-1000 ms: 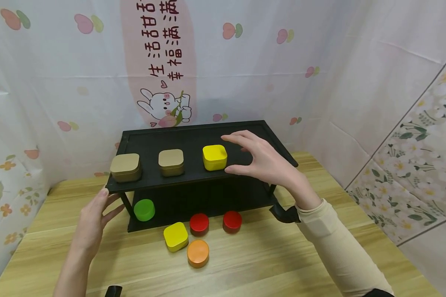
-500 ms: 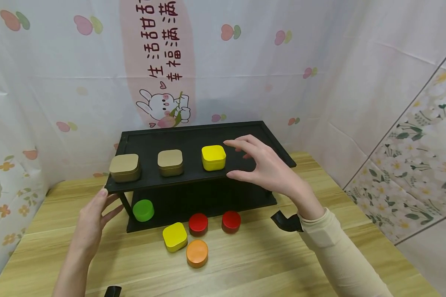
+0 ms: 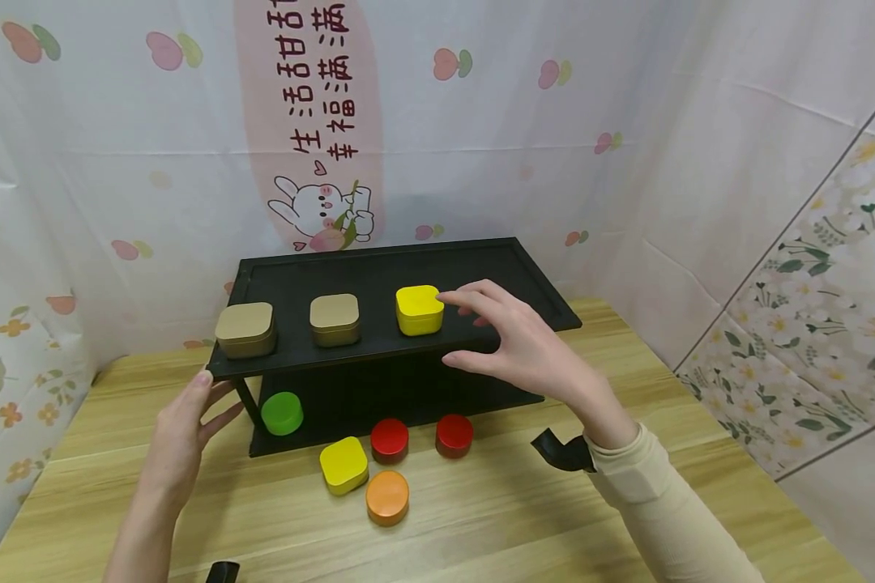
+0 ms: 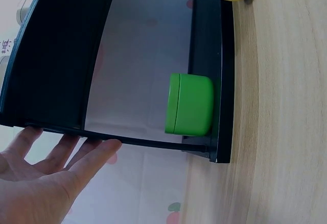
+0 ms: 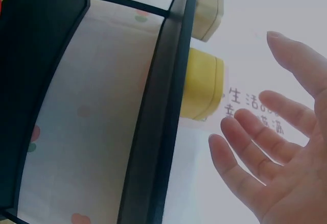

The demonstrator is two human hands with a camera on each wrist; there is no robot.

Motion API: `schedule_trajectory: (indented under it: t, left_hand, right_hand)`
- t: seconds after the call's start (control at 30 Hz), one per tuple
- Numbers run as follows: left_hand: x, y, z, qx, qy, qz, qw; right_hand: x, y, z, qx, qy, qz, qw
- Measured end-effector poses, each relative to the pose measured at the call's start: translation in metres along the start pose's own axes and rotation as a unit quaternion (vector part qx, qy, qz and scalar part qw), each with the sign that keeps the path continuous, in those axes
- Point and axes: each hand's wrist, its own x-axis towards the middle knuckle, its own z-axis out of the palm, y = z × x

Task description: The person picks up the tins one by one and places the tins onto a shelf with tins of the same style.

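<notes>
As the R hand [image 3: 518, 336] hangs wide, thumb & fingers apart, just off the yellow tin [image 3: 419, 312] at its 9 o'clock, the L hand [image 3: 177, 429] rests near-straight fingers on the 8 o'clock corner of the black shelf [image 3: 474, 259]. Upright nr the top tier's front edge, the tin looks light, stiff & slick, prob. sturdy; best hold is its side walls, below the lid seam. Gold tins [image 3: 335, 321] stand at its 9, green tin [image 3: 282, 414] at 8 on the lower tier; second yellow tin [image 3: 344, 465], red tins [image 3: 390, 441] & orange tin [image 3: 387, 497] sit 5-7 on the table [image 3: 525, 518]. Upper trio & green: lids on, contents hidden.
</notes>
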Motion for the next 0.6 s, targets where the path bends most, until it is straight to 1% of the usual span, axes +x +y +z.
schedule_trajectory:
  t: [0.33,0.6]
  left_hand:
    - [0.0,0.001,0.001,-0.002,0.006,-0.001,1.0]
    - [0.001,-0.001,0.002,-0.018,0.008,0.013,0.9997]
  right_hand:
    - [-0.007,-0.003,0.016,0.009,-0.013,-0.01,1.0]
    - [-0.008,-0.004,0.033,0.024,-0.028,-0.018,0.999]
